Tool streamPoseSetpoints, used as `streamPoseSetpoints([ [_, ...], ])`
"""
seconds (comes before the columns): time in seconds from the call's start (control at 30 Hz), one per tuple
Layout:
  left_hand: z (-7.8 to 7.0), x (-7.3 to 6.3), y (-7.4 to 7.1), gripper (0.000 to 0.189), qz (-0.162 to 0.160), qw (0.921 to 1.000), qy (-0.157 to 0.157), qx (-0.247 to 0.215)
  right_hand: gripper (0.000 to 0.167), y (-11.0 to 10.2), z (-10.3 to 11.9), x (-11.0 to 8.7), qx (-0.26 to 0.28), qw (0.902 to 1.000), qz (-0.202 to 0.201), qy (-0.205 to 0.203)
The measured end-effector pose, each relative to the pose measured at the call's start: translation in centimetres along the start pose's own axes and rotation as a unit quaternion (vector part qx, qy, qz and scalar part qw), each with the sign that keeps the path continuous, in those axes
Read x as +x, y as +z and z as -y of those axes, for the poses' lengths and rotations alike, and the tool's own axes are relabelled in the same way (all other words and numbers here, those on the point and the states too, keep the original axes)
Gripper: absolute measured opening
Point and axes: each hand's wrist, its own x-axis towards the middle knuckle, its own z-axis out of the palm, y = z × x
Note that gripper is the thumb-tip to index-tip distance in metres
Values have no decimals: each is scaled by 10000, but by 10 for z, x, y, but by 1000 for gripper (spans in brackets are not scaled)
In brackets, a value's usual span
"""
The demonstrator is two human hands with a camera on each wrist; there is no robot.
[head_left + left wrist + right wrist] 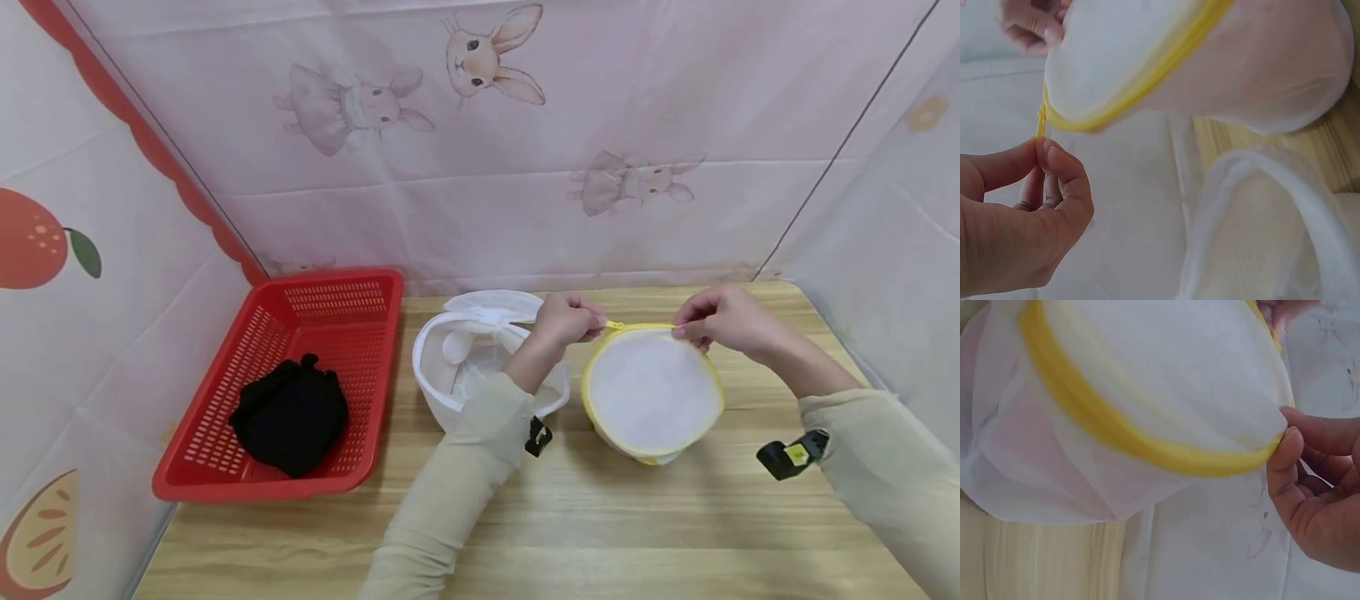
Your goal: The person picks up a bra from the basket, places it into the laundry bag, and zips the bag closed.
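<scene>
A round white mesh laundry bag (654,392) with yellow edging stands on the table, its flat white lid on top. My left hand (567,319) pinches the yellow zipper pull (615,324) at the bag's back left; the left wrist view shows thumb and forefinger on the pull (1041,127). At the back right my right hand (723,318) grips the yellow rim between thumb and forefinger, also seen in the right wrist view on the edging (1210,464). Something pinkish shows faintly through the mesh side (1029,425); its kind cannot be told.
Left of the bag stands a second white mesh bag (431,392), its top open and partly behind my left arm. A red plastic basket (375,417) farther left holds a black cloth item (291,421). Printed cloth walls (480,225) enclose the back and sides of the wooden table (637,533).
</scene>
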Motion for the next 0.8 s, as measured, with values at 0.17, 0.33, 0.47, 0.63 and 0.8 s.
streamPoseSetpoints([
  [0.17, 3, 4, -10, 6, 76, 9998, -167, -72, 15, -7, -6, -4, 250, 9995, -99, 148],
  [0.33, 3, 5, -13, 1, 144, 9997, -177, -119, 16, -10, -9, -6, 476, 9986, -116, 195],
  [0.47, 4, 5, -16, 0, 84, 9997, -160, -145, 16, -13, -13, -8, 623, 9974, -193, 312],
  [0.63, 6, 6, -24, 5, 28, 9997, -194, -137, 13, -18, -19, -13, 846, 9949, -269, 473],
  [0.8, 6, 5, -25, 1, 65, 9997, -176, -176, 15, -17, -23, -16, 799, 9954, -190, 497],
])
